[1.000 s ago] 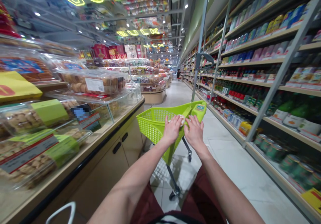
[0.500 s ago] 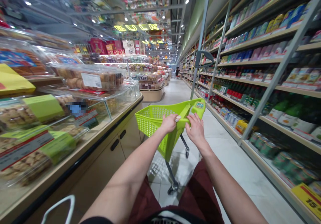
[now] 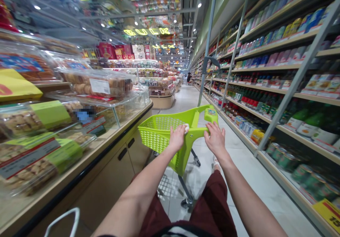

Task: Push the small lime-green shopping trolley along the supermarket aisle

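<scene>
A lime-green shopping cart (image 3: 183, 155) with a perforated plastic basket stands in front of me, angled to the left. At the left end of its handle bar, my left hand (image 3: 177, 137) is closed with a small crumpled white wad (image 3: 186, 128) at the fingertips, against the green plastic. Farther right, my right hand (image 3: 215, 136) has its fingers curled over the handle (image 3: 199, 131), near the green block with a sticker (image 3: 211, 113). The undersides of the fingers are hidden. A grey pole (image 3: 208, 38) with a hook-shaped part rises beyond the cart.
Along my left runs a counter (image 3: 143, 113) with clear packs of baked goods (image 3: 103, 81) and price cards. Shelves of cans (image 3: 308, 176) and bottles (image 3: 297, 118) line the right. A tiled aisle (image 3: 184, 95) leads ahead, with a person (image 3: 188, 77) far down it.
My hands have spread apart, the left moving slightly left and the right slightly right. The cart basket has shifted slightly left. My right foot has come into view.
</scene>
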`<state>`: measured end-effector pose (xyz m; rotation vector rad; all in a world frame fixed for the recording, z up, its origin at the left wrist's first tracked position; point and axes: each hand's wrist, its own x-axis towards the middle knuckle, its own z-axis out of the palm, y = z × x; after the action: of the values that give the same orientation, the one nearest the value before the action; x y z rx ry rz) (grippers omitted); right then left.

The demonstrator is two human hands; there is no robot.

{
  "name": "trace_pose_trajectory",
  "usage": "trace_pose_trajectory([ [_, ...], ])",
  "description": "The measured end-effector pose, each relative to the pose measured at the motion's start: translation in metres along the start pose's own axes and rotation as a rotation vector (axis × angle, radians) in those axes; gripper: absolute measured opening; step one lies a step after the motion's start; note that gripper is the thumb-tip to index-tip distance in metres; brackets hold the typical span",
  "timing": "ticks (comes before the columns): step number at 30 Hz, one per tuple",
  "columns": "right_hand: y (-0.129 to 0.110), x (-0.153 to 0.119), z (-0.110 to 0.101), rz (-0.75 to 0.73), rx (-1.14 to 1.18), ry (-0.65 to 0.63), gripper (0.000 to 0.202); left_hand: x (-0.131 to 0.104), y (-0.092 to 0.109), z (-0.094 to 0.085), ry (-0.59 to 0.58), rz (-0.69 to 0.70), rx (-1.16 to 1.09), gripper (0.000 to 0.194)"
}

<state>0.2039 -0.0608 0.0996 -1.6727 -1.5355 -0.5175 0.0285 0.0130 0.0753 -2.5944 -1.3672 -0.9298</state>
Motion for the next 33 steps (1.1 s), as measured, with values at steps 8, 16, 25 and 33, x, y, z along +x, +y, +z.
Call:
trace_pose_trajectory([
  [8, -0.044, -0.001, 0.016, -0.129, -0.103, -0.149, 0.034, -0.012, -0.014, 0.017, -0.007, -0.064, 0.094, 0.048],
  [16, -0.057, -0.012, 0.035, -0.188, -0.188, -0.26, 0.037, -0.021, -0.04, 0.015, -0.027, -0.13, 0.131, 0.046],
  [25, -0.065, -0.021, 0.029, -0.207, -0.218, -0.326, 0.039, -0.024, -0.02, 0.019, -0.011, -0.016, 0.077, 0.047],
  [33, -0.088, -0.016, 0.059, -0.243, -0.18, -0.415, 0.043, -0.024, -0.055, 0.012, -0.106, -0.192, 0.087, 0.043],
])
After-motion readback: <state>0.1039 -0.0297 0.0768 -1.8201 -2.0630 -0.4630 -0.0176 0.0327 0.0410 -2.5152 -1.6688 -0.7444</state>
